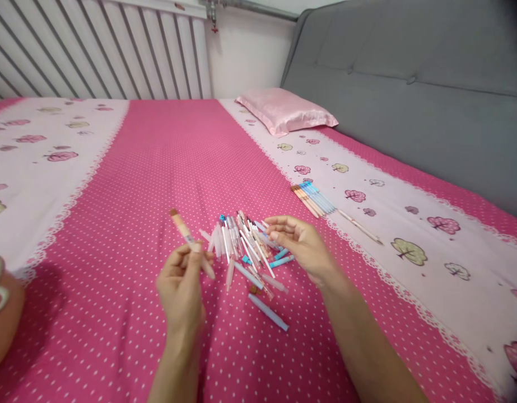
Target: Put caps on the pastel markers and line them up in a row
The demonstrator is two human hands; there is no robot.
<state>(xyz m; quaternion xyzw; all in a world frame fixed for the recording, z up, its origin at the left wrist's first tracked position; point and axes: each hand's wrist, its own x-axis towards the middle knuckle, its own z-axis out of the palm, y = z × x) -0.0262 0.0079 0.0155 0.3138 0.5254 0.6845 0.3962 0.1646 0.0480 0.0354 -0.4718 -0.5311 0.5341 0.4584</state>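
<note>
Brown-tipped pen (183, 228) slants away and leftward, pinched in the left hand (183, 274). Just right of that hand, a pile of pen parts (246, 239) reaches to the right hand (300, 242), its fingers curled; whether they grip anything is unclear.

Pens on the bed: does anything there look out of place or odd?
Yes, mildly: one slim pale stick lies past the right end of the neat row of pens, and a blue tube sits alone in front of the jumbled pile.
</note>
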